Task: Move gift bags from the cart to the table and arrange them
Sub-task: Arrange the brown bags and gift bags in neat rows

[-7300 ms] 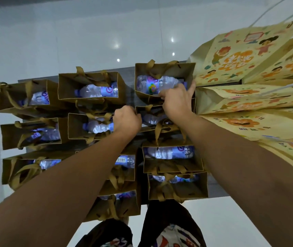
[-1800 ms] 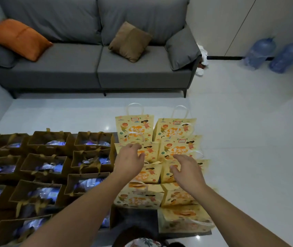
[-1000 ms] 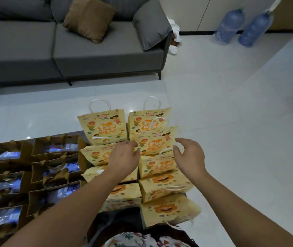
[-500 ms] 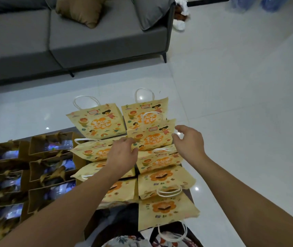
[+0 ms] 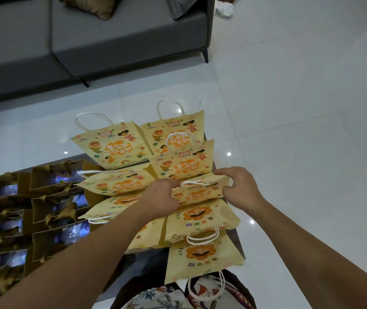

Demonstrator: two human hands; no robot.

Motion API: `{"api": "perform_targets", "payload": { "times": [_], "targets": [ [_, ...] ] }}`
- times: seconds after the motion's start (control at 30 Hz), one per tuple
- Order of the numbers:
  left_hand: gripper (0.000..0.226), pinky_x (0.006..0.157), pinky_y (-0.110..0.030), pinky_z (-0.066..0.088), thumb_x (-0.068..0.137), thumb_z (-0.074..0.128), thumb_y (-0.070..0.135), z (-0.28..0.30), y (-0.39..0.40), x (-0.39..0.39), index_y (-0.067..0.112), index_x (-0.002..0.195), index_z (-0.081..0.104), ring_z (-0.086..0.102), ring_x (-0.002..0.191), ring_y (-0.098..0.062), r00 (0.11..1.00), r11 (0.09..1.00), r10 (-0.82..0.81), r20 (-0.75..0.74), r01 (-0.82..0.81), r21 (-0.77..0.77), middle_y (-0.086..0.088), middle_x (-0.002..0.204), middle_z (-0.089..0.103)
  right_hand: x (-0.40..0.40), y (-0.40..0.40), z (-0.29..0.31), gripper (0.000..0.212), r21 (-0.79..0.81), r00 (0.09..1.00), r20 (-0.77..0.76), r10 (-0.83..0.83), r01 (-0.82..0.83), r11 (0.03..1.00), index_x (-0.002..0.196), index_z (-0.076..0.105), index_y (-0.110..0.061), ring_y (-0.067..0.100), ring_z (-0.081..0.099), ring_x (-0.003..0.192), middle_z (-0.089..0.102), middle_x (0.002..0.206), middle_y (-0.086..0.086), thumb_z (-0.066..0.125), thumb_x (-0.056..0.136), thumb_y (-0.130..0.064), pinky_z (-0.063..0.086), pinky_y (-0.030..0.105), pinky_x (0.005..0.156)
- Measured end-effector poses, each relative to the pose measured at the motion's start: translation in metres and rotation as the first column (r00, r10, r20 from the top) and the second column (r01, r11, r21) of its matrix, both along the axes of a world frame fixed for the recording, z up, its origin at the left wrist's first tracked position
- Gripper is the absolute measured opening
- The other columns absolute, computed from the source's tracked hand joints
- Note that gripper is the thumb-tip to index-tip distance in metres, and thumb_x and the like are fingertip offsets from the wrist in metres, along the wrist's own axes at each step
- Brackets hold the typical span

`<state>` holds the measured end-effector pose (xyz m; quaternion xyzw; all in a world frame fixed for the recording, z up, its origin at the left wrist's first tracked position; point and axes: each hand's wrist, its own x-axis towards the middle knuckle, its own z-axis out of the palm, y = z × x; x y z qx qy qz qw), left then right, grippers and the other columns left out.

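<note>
Two hands, apart half a second ago, now close on one yellow gift bag (image 5: 197, 192) amid the yellow rows on the dark counter (image 5: 237, 238), left hand (image 5: 161, 196) and right hand (image 5: 240, 186) each in a narrow grip pinching its top edge, brown bags (image 5: 55, 175) alongside, grey sofa (image 5: 111, 41) beyond on white tile floor (image 5: 301, 108).

Yellow cartoon-print gift bags (image 5: 181, 166) — white-handled, overlapping in two rows.

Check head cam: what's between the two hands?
A yellow gift bag with its white handle; left hand and right hand grip its sides, in the head view.
</note>
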<state>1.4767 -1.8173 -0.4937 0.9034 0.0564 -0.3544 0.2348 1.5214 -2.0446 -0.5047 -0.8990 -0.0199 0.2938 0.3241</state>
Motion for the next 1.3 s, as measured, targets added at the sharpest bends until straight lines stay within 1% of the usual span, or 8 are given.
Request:
{"api": "perform_targets", "payload": {
  "times": [0.1,0.23,0.37,0.77,0.9,1.07,1.13,1.3],
  "targets": [
    [0.041,0.075,-0.028,0.047,0.098,0.054,0.039,-0.015,-0.007,-0.007,0.027,0.138,0.058,0.063,0.102,-0.018,0.998,0.997,-0.062,-0.003,0.062,0.052,0.001,0.125,0.065,-0.001,-0.01,-0.009,0.03,-0.019,0.988,-0.062,0.14,-0.141,0.99,0.117,0.075,-0.023,0.012,0.055,0.121,0.065,0.129,-0.007,0.076,0.087,-0.021,0.037,0.021,0.095],
    [0.029,0.058,-0.028,0.039,0.105,0.049,0.04,-0.029,-0.01,-0.006,0.022,0.113,0.07,0.055,0.07,-0.014,0.996,0.993,0.066,0.066,-0.072,0.096,0.008,0.077,0.06,0.008,-0.008,-0.029,0.021,0.03,0.998,-0.06,0.0,0.001,1.0,0.105,0.079,-0.02,0.004,0.066,0.09,0.074,0.107,-0.006,0.071,0.093,-0.035,0.043,0.008,0.075],
    [0.033,0.065,-0.033,0.048,0.106,0.046,0.039,-0.034,-0.012,0.004,0.017,0.11,0.07,0.061,0.082,-0.023,0.988,0.981,0.154,0.034,-0.157,0.118,-0.004,0.088,0.065,0.014,0.002,-0.039,0.011,0.08,0.989,-0.053,-0.135,0.139,0.987,0.092,0.071,-0.02,-0.006,0.054,0.061,0.067,0.097,-0.005,0.071,0.094,-0.032,0.036,0.001,0.048],
    [0.033,0.07,-0.033,0.051,0.106,0.045,0.038,-0.04,-0.022,0.003,0.017,0.114,0.069,0.061,0.088,-0.026,0.983,0.961,0.177,0.046,-0.183,0.21,-0.007,0.095,0.066,0.007,0.004,-0.038,0.017,0.034,0.989,-0.055,-0.135,0.137,0.99,0.107,0.071,-0.021,0.0,0.056,0.07,0.067,0.108,-0.005,0.066,0.097,-0.034,0.041,0.006,0.05],
    [0.031,0.068,-0.032,0.044,0.105,0.048,0.038,-0.034,-0.02,-0.002,0.018,0.111,0.07,0.057,0.085,-0.024,0.976,0.962,0.196,0.089,-0.209,0.173,-0.004,0.09,0.063,0.006,0.014,-0.018,0.034,0.015,0.998,0.034,0.045,-0.045,0.999,0.118,0.07,-0.032,0.012,0.065,0.102,0.071,0.112,-0.012,0.075,0.086,-0.043,0.051,0.037,0.094],
    [0.026,0.073,-0.03,0.043,0.097,0.062,0.037,-0.011,-0.01,-0.012,0.021,0.116,0.071,0.063,0.1,-0.026,0.976,0.974,0.171,0.136,-0.188,0.127,-0.004,0.105,0.072,0.01,0.051,0.034,0.025,0.301,0.972,-0.029,0.234,-0.214,0.929,0.086,0.076,-0.017,-0.002,0.063,0.071,0.071,0.079,-0.006,0.086,0.077,-0.038,0.053,0.023,0.066],
    [0.03,0.073,-0.029,0.044,0.096,0.061,0.034,0.0,0.003,-0.013,0.021,0.122,0.069,0.064,0.102,-0.025,0.968,0.969,0.165,0.188,-0.195,0.152,-0.004,0.115,0.071,0.011,0.065,0.047,0.039,0.209,0.934,0.014,0.357,-0.352,0.912,0.075,0.071,-0.008,-0.004,0.054,0.06,0.067,0.07,-0.001,0.084,0.078,-0.044,0.046,0.021,0.059],
    [0.026,0.085,-0.031,0.049,0.097,0.061,0.032,0.031,0.041,-0.013,0.02,0.117,0.072,0.066,0.104,-0.02,0.896,0.933,0.265,0.356,-0.331,0.141,0.001,0.117,0.073,0.011,0.085,0.068,0.053,-0.205,0.778,0.025,0.628,-0.611,0.765,0.105,0.061,-0.011,0.02,0.059,0.092,0.06,0.096,-0.004,0.071,0.084,-0.059,0.054,0.042,0.084]
  ]
}}
